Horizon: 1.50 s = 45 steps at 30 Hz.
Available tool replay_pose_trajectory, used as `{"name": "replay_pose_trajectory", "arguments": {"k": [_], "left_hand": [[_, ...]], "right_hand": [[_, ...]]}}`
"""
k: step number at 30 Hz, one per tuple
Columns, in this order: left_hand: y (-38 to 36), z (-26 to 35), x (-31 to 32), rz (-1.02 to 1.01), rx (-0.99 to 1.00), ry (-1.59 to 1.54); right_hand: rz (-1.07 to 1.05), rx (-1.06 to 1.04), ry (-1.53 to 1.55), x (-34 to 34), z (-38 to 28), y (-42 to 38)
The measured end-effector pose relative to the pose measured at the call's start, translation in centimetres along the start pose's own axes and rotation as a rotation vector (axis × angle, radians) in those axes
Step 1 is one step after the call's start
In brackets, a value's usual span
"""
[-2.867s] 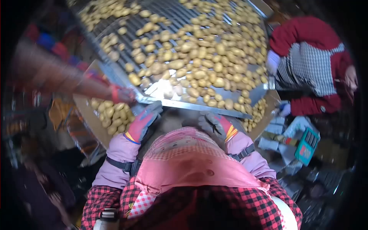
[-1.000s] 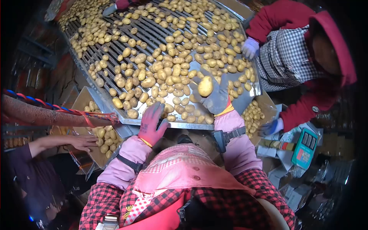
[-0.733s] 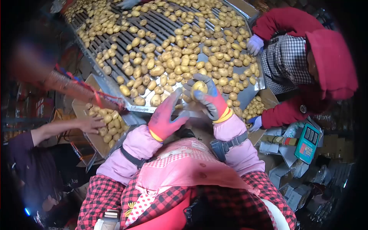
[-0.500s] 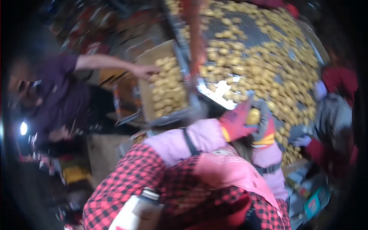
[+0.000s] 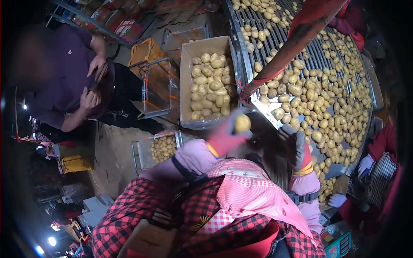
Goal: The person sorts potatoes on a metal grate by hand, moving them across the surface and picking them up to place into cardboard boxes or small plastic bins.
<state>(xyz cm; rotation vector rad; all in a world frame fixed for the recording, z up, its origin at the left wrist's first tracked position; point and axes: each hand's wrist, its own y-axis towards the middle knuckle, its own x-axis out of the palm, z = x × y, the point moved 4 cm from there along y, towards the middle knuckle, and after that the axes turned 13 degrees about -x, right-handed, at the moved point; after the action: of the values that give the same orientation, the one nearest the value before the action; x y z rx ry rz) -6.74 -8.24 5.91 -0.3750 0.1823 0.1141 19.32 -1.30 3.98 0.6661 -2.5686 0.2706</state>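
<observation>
A yellow potato (image 5: 242, 123) is held in my left hand (image 5: 226, 136), which wears a pink and grey glove and is just below the near edge of a cardboard box (image 5: 186, 92) of potatoes. My right hand (image 5: 297, 148), gloved in grey and pink, is beside the near edge of the sorting table (image 5: 269, 112). Its fingers are apart and blurred, with nothing seen in them. Many potatoes (image 5: 317, 136) lie on the table's metal bars and lower surface.
A red pole (image 5: 284, 56) slants across the table. At the left stands a person in purple (image 5: 64, 81). A smaller crate of potatoes (image 5: 163, 147) is on the floor. Another person's gloved hand (image 5: 337, 200) is at the lower right.
My left hand has moved left, away from my right hand, carrying the potato. The view has shifted. The person in purple has drawn an arm back from the box.
</observation>
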Motion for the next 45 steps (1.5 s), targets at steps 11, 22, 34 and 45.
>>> {"name": "replay_pose_trajectory", "arguments": {"k": [11, 22, 34, 45], "left_hand": [[3.2, -4.4, -1.5, -0.175, -0.491, -0.453], [13.2, 5.1, 17.9, -0.252, 0.816, 0.682], [32.3, 7.7, 17.8, 0.597, 0.358, 1.264], [15.5, 1.8, 16.9, 0.153, 0.255, 1.239]], "right_hand": [[0.287, 0.312, -0.129, -2.8, 0.1, -9.2], [-0.170, -0.144, -1.185, -11.3, 1.2, -10.8], [0.860, -0.168, -1.065, -29.8, -6.3, -6.1], [0.542, -0.574, -0.809, -29.3, -14.8, 15.6]]}}
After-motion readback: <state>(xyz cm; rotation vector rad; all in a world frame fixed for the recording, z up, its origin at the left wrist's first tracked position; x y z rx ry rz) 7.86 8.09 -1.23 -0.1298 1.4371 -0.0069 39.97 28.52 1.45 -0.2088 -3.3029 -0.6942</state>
